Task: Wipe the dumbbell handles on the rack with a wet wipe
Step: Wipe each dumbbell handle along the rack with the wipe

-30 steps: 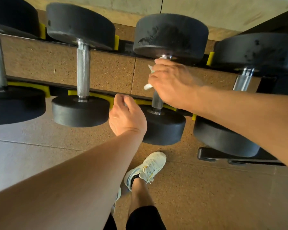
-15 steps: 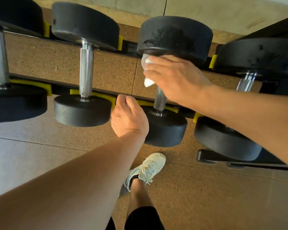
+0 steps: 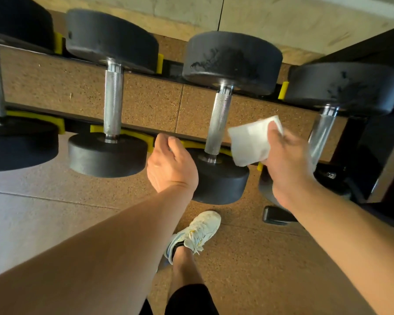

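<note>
The wet wipe (image 3: 250, 142) hangs as a folded white sheet in front of the gap between two dumbbells, just to the right of the knurled steel handle (image 3: 217, 123) of the third dumbbell and clear of it. Your right hand (image 3: 287, 164) pinches the wipe at its right edge, the thumb laid over the sheet near the top corner and the other fingers curled behind it. To the right of that, the fourth dumbbell's handle (image 3: 320, 130) shows blurred behind your knuckles.

Your left hand (image 3: 171, 164) rests on the front rail of the rack (image 3: 82, 126), between the near weights of the second and third dumbbells, with its fingers curled over the rail's edge; whether they grip it tight you cannot tell. The second dumbbell's handle (image 3: 113, 103) stands bare further left. Yellow cradles (image 3: 55, 122) seat the black heads. Below, your white sneaker (image 3: 196, 233) is planted on the speckled cork floor (image 3: 259, 269).
</note>
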Available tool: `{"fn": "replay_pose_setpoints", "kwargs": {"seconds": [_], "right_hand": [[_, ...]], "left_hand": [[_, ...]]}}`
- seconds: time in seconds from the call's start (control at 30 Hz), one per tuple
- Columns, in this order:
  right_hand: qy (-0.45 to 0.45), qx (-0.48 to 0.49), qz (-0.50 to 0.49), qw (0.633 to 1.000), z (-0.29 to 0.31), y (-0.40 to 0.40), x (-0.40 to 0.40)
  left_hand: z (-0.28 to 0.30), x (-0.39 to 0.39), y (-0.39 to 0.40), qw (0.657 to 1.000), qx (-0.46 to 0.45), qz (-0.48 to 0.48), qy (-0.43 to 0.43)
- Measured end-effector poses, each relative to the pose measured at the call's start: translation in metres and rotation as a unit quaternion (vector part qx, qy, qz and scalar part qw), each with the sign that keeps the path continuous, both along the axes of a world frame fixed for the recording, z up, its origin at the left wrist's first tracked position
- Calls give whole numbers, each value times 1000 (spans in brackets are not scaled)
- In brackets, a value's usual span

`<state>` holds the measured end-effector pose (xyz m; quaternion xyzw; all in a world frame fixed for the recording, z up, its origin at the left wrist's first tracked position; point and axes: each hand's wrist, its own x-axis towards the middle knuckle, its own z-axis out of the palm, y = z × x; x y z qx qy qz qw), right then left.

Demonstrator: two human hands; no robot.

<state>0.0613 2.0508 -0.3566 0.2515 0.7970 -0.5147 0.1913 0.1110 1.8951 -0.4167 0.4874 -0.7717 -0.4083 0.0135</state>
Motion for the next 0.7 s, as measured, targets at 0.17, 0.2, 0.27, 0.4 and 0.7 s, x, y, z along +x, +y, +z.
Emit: {"fn": "replay_pose_setpoints", "kwargs": {"seconds": [0.17, 0.2, 0.27, 0.4, 0.7], "right_hand": [[-52, 2, -168, 984, -8, -55, -40], [-47, 27, -105, 993, -12, -70, -44], [-17, 155, 45, 987, -14, -90, -41], [-10, 325, 290, 900, -4, -76, -11], [-127, 216, 251, 935, 22, -20, -52]], "left_hand": [[2, -1, 1, 1000, 1, -1, -5], [1, -1, 1, 1000, 2, -1, -7], [1, -1, 0, 1000, 2, -1, -11], [4, -2, 0, 1000, -1, -10, -23], [7, -4, 0, 999, 2, -17, -43]]}}
